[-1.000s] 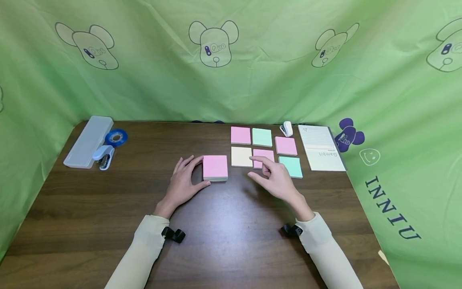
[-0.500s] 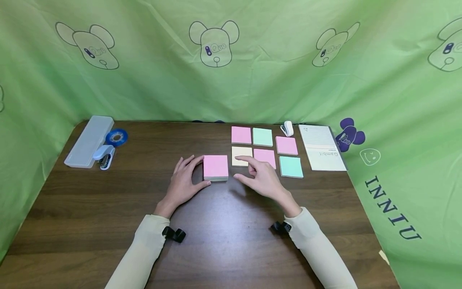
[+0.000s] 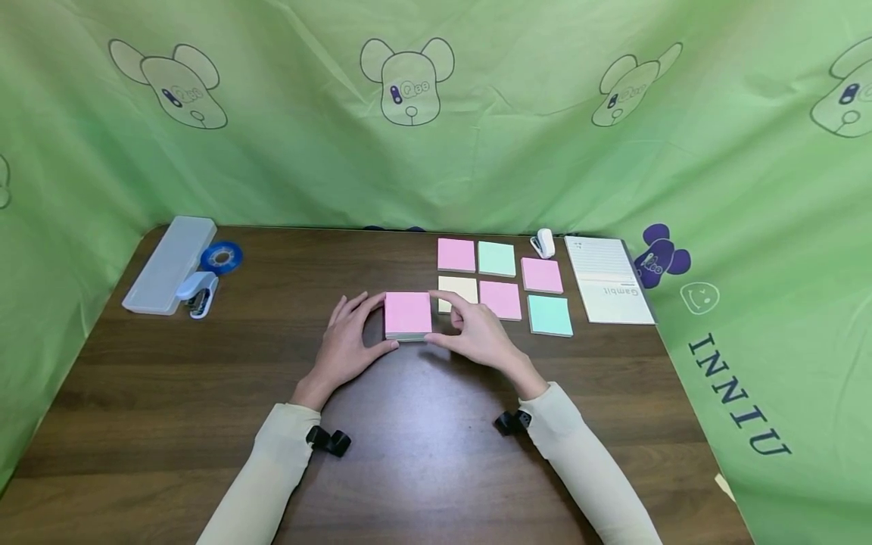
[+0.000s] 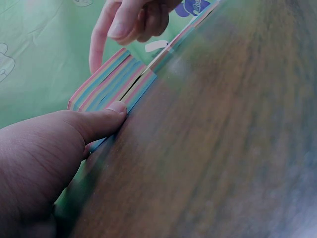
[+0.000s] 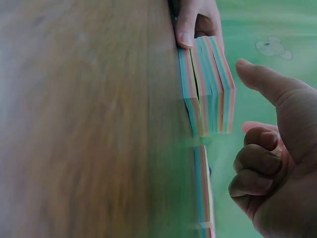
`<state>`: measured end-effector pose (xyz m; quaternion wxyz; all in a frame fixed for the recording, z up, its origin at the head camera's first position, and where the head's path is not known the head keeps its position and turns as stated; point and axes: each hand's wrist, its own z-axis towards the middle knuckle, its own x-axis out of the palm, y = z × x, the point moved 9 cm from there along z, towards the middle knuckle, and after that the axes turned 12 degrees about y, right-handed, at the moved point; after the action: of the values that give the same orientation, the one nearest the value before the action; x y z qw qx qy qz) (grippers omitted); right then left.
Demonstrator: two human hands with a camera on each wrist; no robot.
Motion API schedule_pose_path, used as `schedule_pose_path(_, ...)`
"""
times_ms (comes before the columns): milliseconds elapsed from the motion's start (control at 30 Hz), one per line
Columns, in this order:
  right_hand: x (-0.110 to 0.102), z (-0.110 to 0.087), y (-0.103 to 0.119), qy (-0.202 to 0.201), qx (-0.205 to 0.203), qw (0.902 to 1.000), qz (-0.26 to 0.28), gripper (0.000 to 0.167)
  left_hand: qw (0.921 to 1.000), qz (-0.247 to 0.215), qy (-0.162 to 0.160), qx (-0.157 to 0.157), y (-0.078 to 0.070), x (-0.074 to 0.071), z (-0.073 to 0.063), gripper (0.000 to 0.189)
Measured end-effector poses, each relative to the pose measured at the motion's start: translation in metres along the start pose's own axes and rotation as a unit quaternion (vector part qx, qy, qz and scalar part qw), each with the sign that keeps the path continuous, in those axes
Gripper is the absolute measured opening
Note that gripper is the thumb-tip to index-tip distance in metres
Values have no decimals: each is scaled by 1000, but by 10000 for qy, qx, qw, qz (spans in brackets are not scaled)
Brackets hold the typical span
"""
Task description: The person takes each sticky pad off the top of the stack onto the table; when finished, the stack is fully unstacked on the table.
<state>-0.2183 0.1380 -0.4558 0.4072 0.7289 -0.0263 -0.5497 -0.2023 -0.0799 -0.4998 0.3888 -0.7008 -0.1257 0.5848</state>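
A stack of sticky note pads (image 3: 407,315), pink on top with striped pastel layers along its sides, sits on the table in the head view. My left hand (image 3: 346,337) grips its left end, thumb at the near side and forefinger at the far corner. In the left wrist view the left thumb (image 4: 106,121) presses the lower layers of the stack (image 4: 111,82). My right hand (image 3: 477,331) is at the stack's right side, thumb and forefinger spread and the other fingers curled. The right wrist view shows the right thumb (image 5: 262,79) apart from the stack (image 5: 208,87).
Right of the stack lie single sticky note pads: cream (image 3: 458,286), several pink (image 3: 500,300) and green (image 3: 550,316). Behind them are a small white stapler (image 3: 543,243) and a notepad (image 3: 608,280). At left are a clear case (image 3: 169,266), blue tape (image 3: 221,258) and a stapler (image 3: 198,294).
My right hand has moved left, from over the pink and cream pads to the right edge of the stack. The left hand has kept its hold on the stack.
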Motion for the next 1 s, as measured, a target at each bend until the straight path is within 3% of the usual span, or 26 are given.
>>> schedule_pose_path(333,10,18,-10,143,-112,9995,268,95,10000,5,-10,-15,0,0,0,92)
schedule_pose_path(767,14,25,-20,289,-63,9988,386,92,10000,-34,56,-64,0,0,0,92)
schedule_pose_path(1000,7,20,-19,278,80,9993,250,88,10000,-17,43,-40,-1,0,0,92)
